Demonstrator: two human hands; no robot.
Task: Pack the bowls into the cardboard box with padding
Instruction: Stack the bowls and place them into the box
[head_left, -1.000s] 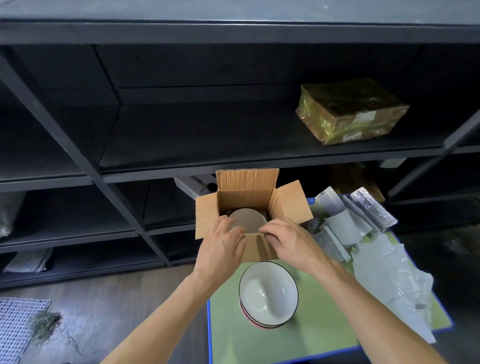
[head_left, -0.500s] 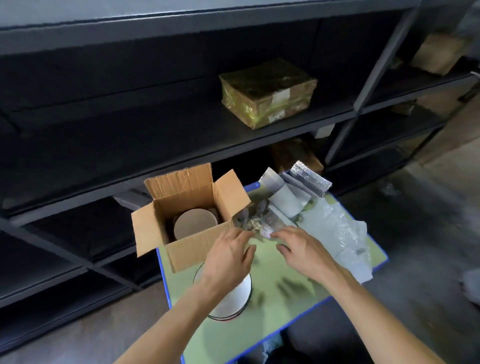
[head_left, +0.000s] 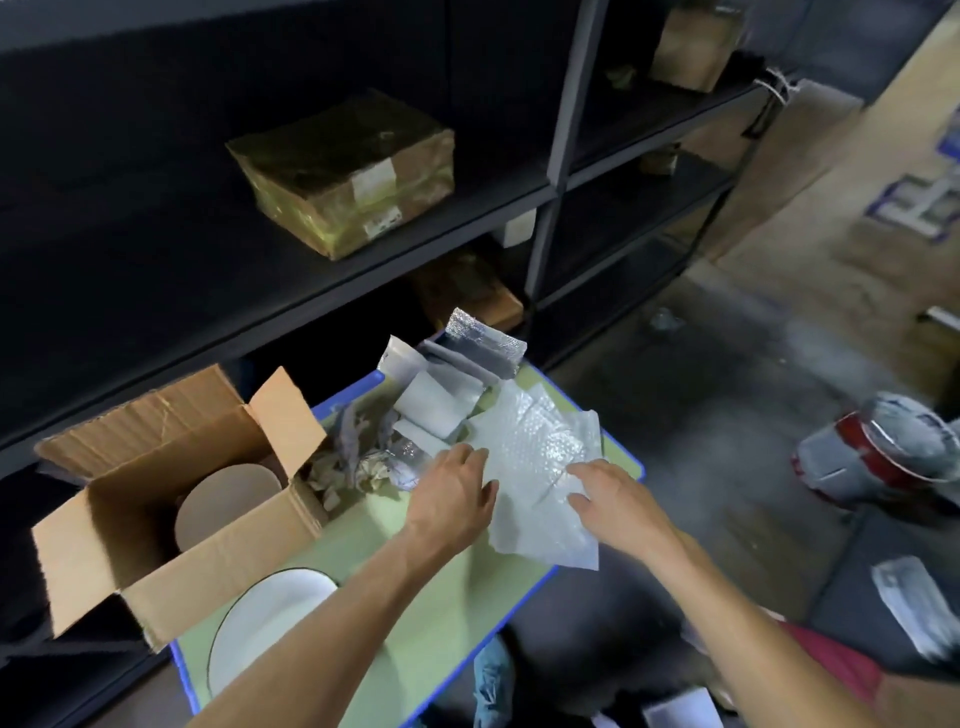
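Bowls (head_left: 270, 618): near left on surface (head_left: 483, 597), beside cardboard box (head_left: 171, 525); probably heavy, slick, brittle, so cup beneath.
Bubble wrap (head_left: 535, 467): light, limp; pinch an edge.
Left hand (head_left: 452, 499): relaxed, touching wrap.
Right hand (head_left: 613, 499): on wrap, grip unclear.

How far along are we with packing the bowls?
Done: a round tan item sits in the open cardboard box. In hand: left hand and right hand touch the bubble wrap sheet. Remaining: the white bowl on the table is unpacked; flaps are open.
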